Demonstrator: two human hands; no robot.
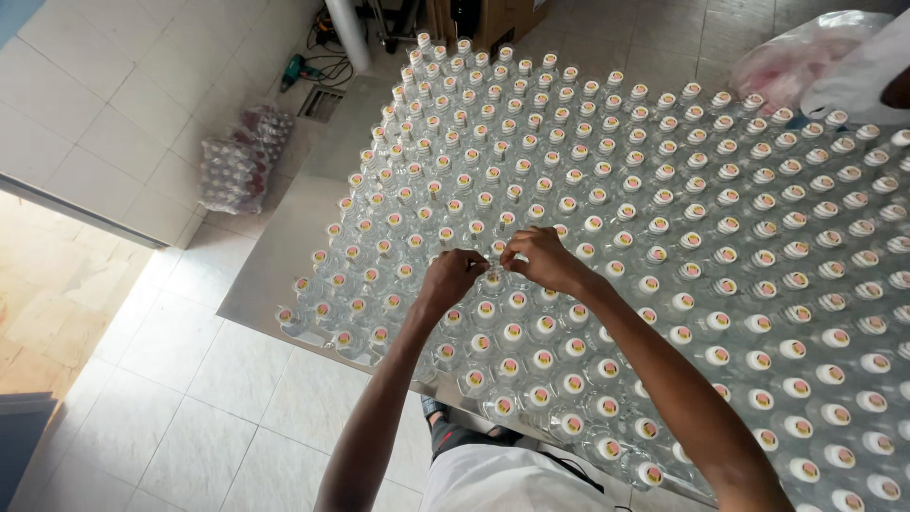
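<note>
Several rows of small clear bottles (664, 246) with white caps stand packed together on a metal table (275, 256). My left hand (451, 277) and my right hand (542, 260) meet over one bottle (493, 281) near the table's front left part. The fingers of both hands pinch at that bottle's cap or neck. What exactly they grip is too small to tell.
A shrink-wrapped pack of bottles (242, 161) lies on the tiled floor left of the table. A green power tool (299, 68) and cables sit at the back. A clear plastic bag (806, 57) and another person's white sleeve (863, 81) are at top right.
</note>
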